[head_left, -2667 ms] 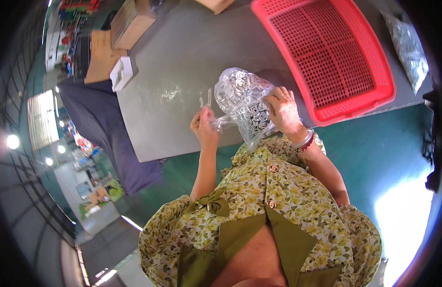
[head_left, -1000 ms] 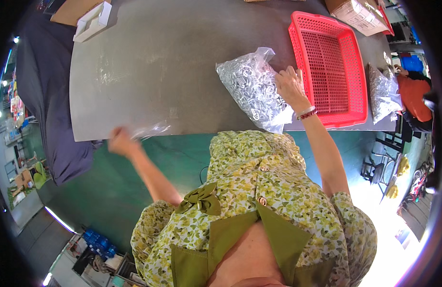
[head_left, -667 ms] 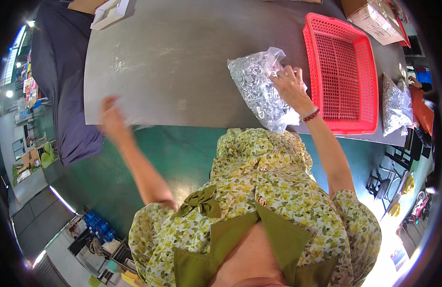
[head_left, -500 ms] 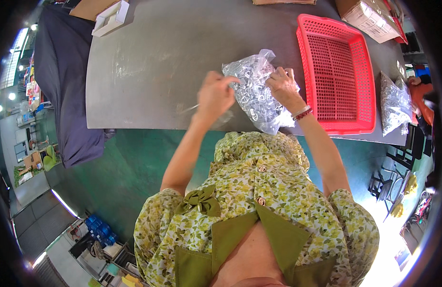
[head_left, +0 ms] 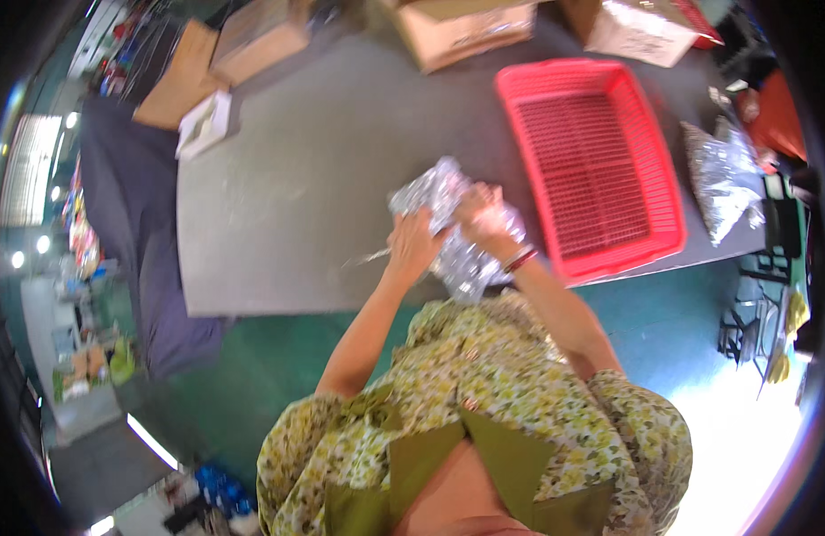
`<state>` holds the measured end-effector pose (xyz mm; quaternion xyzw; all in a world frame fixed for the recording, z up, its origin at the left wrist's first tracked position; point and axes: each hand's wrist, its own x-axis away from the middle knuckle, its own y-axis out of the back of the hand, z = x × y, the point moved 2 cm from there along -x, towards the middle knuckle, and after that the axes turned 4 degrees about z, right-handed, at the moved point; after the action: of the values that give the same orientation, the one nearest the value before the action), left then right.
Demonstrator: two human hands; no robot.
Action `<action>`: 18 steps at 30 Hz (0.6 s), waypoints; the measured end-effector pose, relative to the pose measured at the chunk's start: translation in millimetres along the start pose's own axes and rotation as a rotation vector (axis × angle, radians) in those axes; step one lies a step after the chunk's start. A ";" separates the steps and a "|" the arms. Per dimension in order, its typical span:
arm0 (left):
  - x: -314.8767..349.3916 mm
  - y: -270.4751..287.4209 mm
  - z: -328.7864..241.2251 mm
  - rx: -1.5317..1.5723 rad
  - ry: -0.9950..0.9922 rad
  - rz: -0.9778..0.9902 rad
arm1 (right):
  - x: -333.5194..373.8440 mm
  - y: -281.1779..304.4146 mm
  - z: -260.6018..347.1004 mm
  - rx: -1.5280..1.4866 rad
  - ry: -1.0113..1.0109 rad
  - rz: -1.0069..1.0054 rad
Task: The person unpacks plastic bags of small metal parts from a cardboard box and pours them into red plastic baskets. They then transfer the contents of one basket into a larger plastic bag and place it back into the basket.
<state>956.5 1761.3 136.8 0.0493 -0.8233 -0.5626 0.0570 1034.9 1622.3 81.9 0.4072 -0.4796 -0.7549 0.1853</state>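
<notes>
A clear plastic bag [head_left: 466, 265] of small shiny metal-looking pieces lies at the near edge of the table, against my clothing. My left hand [head_left: 414, 243] is closed on its left side, near the upper part. My right hand [head_left: 484, 219] grips the bag's upper right side, fingers bent into the plastic. Motion blurs both hands, and the fingertips are partly hidden in the film. Just left of my left hand is a thin pale strip [head_left: 368, 259], too blurred to name.
An upright-walled red plastic basket [head_left: 511, 116] stands right of the bag. Beyond it lies another filled clear bag [head_left: 721, 179]. Cardboard boxes [head_left: 466, 36] line the far edge, with a small white box [head_left: 204, 125] at far left. Part of a person in orange [head_left: 777, 121] shows at right.
My left hand has come right, from beside the bag onto it. My right hand stays on the bag, whose top is now more bunched. The whole view has tilted and shifted.
</notes>
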 end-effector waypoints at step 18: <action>-28.3 13.6 25.6 -0.012 -0.412 0.360 | 13.1 22.3 -33.8 -0.167 -0.097 0.140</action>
<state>980.4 1793.8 139.2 -0.2135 -0.8097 -0.5465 -0.0122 1051.3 1583.7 88.7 0.3189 -0.4508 -0.7962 0.2472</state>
